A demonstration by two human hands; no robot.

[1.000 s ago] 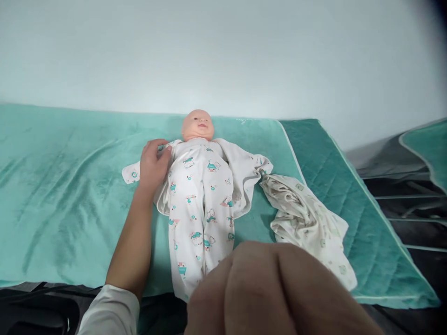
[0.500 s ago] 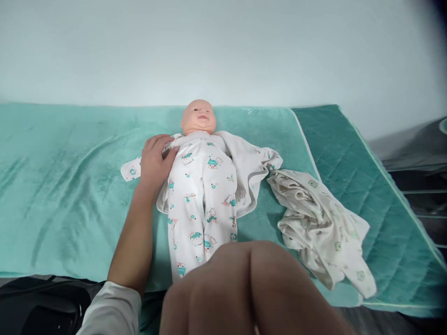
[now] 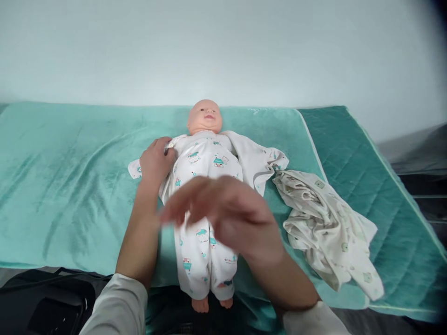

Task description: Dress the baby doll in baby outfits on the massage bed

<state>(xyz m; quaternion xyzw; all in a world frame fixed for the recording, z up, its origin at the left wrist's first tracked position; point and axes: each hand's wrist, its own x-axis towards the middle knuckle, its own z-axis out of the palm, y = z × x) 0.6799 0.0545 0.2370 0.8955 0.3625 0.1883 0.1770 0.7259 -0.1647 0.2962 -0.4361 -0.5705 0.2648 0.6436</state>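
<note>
A baby doll [image 3: 205, 117] lies on its back on the bed, bare head toward the wall and bare feet toward me. White printed trousers [image 3: 195, 237] cover its legs and reach up to its chest. A white baby shirt [image 3: 249, 151] is spread open under its upper body, sleeves out to both sides. My left hand [image 3: 157, 160] is at the shirt's left shoulder, thumb and fingers closed on its edge. Blurred by motion, my right hand [image 3: 223, 214] hangs above the doll's legs, fingers apart with nothing seen in them; it hides part of the trousers.
A crumpled cream printed garment [image 3: 328, 228] lies right of the doll. Beneath is a teal cover [image 3: 87, 186] over a darker quilted pad [image 3: 377, 209]. A pale wall [image 3: 223, 51] rises behind. A black object [image 3: 49, 302] stands at the lower left.
My right hand has moved forward and away from the camera, from the lower foreground to above the doll's legs, uncovering its feet. My left hand stays at the shirt, its fingers drawn in closer.
</note>
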